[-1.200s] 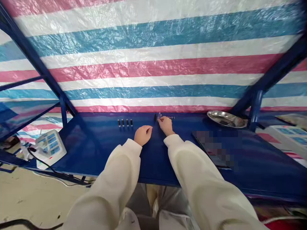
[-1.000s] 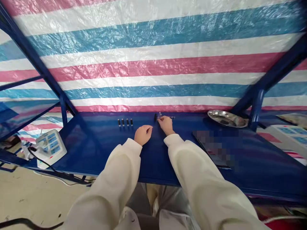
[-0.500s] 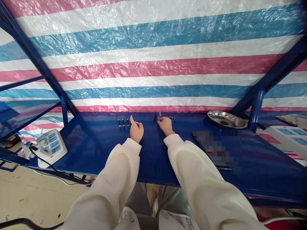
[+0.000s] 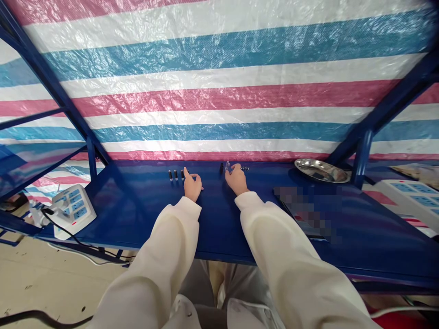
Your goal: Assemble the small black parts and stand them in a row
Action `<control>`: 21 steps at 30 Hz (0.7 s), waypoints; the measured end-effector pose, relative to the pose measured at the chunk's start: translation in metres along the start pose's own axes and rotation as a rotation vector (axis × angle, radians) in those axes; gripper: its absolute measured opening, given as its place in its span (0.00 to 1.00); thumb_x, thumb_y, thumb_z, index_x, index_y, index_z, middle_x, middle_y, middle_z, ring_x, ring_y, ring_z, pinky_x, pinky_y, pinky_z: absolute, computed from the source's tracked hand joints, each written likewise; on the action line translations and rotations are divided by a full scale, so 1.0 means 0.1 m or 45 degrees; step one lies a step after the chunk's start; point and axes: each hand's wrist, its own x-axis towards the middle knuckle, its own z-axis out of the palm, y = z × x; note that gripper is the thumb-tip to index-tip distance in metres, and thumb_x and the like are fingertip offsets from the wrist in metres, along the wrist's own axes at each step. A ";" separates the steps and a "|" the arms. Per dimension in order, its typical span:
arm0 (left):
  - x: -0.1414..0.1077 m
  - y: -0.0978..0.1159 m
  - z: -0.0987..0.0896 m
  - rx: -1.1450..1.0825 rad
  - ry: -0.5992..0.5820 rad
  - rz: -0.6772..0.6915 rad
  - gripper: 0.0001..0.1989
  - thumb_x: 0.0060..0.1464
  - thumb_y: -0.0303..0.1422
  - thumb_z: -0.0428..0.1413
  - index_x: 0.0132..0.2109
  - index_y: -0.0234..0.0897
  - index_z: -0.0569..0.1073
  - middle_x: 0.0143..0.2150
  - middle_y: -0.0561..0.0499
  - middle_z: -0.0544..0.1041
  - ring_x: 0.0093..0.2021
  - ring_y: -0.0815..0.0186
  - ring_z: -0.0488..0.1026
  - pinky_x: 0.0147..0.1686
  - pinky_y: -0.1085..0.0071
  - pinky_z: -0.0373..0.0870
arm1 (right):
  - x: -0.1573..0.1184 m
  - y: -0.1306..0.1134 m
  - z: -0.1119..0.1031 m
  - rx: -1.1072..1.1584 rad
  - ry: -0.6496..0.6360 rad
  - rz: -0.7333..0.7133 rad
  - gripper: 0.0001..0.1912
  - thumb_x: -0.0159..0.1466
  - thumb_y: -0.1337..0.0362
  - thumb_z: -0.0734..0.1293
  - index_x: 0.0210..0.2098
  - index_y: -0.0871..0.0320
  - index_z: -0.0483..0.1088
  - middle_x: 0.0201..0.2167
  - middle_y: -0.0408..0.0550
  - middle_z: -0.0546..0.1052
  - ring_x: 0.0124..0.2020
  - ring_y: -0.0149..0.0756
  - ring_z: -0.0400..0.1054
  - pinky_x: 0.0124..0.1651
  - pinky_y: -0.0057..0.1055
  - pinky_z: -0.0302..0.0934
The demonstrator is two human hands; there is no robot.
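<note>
On the blue tabletop, a short row of small upright black tubes with pale lower ends [image 4: 176, 175] stands left of centre. My left hand [image 4: 192, 186] is at the right end of this row, fingers apart, with one fingertip by the last tube; a dark piece shows partly behind it. Right of centre, my right hand [image 4: 237, 179] has its thumb and fingers spread beside a small clear piece [image 4: 227, 165]. Close to that, on its left, is a small black piece [image 4: 221, 167]. Several tiny shiny pieces [image 4: 244, 168] lie just past my right hand, partly hidden by it.
A round steel dish [image 4: 321, 171] sits at the back right. In front of it lies a dark flat device [image 4: 302, 214], its surface blurred out. White power strips stand at the left [image 4: 74, 210] and far right [image 4: 416, 194]. Striped sheeting [image 4: 219, 96] hangs behind the table [image 4: 219, 233].
My left hand has shifted slightly left and lowered its fingers beside the row of tubes. The fingers of my right hand have parted beside the clear piece.
</note>
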 end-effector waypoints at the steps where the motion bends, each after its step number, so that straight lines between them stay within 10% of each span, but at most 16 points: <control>1: 0.01 -0.01 0.00 -0.002 0.000 0.000 0.39 0.54 0.30 0.50 0.67 0.42 0.39 0.52 0.44 0.71 0.17 0.77 0.68 0.20 0.76 0.65 | -0.01 -0.02 -0.02 -0.001 0.003 -0.007 0.10 0.59 0.66 0.60 0.41 0.60 0.58 0.32 0.55 0.75 0.35 0.44 0.71 0.38 0.33 0.59; 12: 0.06 -0.06 0.02 -0.072 0.003 -0.013 0.24 0.52 0.31 0.52 0.56 0.37 0.57 0.51 0.43 0.71 0.16 0.78 0.67 0.17 0.78 0.59 | -0.19 -0.15 -0.21 0.020 0.035 -0.066 0.09 0.60 0.65 0.59 0.40 0.59 0.59 0.30 0.53 0.75 0.33 0.41 0.69 0.36 0.32 0.58; 21: 0.02 0.05 0.04 -0.606 -0.230 -0.210 0.11 0.53 0.40 0.52 0.33 0.35 0.65 0.19 0.55 0.69 0.14 0.74 0.64 0.14 0.79 0.50 | -0.46 -0.32 -0.27 0.190 0.019 -0.215 0.08 0.61 0.60 0.57 0.36 0.57 0.63 0.28 0.49 0.74 0.29 0.37 0.68 0.34 0.30 0.57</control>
